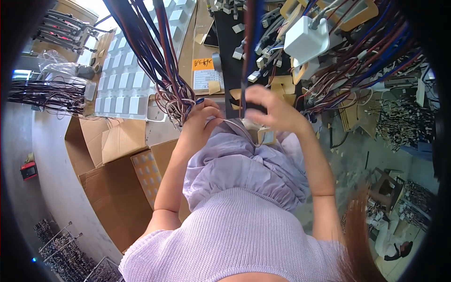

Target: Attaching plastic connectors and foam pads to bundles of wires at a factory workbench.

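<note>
My left hand (201, 118) is closed around the lower end of a thick bundle of dark blue and brown-red wires (157, 51), among curled pale wire ends (176, 104). A thin light cable (237, 126) runs from beside this hand across my lap. To the right, my right hand (277, 112) is raised and slightly blurred, thumb and fingers apart. Its fingertips are beside a blurred strand of dark wires (244, 61) hanging down in front of the table; whether they touch it cannot be made out. A small pale connector piece (267, 136) lies near my lap below it.
A translucent tray of white blocks (123, 80) covers the left of the table. Grey connectors lie on a black mat (228, 56); a white plug-like box (305, 40) and more wire bundles (366, 61) crowd the right. Below left stands an open cardboard box (110, 197).
</note>
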Motion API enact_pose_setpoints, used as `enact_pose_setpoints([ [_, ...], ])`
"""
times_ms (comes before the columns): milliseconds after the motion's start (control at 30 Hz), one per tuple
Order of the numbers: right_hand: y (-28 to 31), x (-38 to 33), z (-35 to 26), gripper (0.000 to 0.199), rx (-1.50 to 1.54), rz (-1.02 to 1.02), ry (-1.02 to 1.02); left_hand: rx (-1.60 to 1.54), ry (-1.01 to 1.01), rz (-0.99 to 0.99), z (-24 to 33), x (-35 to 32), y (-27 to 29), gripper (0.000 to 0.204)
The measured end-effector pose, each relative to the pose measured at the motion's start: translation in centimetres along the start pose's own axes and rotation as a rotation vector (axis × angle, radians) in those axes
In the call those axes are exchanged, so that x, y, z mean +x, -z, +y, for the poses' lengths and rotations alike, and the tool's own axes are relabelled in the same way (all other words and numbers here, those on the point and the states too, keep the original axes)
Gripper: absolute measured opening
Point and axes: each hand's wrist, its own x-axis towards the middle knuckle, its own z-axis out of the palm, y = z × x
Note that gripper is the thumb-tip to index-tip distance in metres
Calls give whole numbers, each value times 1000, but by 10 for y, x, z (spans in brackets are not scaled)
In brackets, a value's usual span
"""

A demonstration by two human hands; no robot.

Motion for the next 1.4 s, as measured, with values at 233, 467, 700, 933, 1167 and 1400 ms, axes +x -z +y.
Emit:
enact_pose_setpoints([
  [233, 64, 60, 36, 21, -33, 42, -573, -31, -216, -413, -3, 42, -16, 7],
  [467, 99, 43, 83, 63, -355, -89, -158, -2, -269, -412, -17, 50, -22, 2],
  [700, 145, 111, 124, 55, -1172, 491, 279, -56, -263, -421, -20, 53, -19, 4],
  [933, 148, 165, 162, 27, -268, 320, -496, -90, -218, -426, -19, 50, -22, 2],
  [1167, 145, 185, 139, 31, -1308, -373, -44, -126, -177, -361, -31, 39, -21, 7],
  [1400, 161, 191, 208, 32, -1108, 41, -194, -82, -293, -394, -22, 52, -16, 5],
])
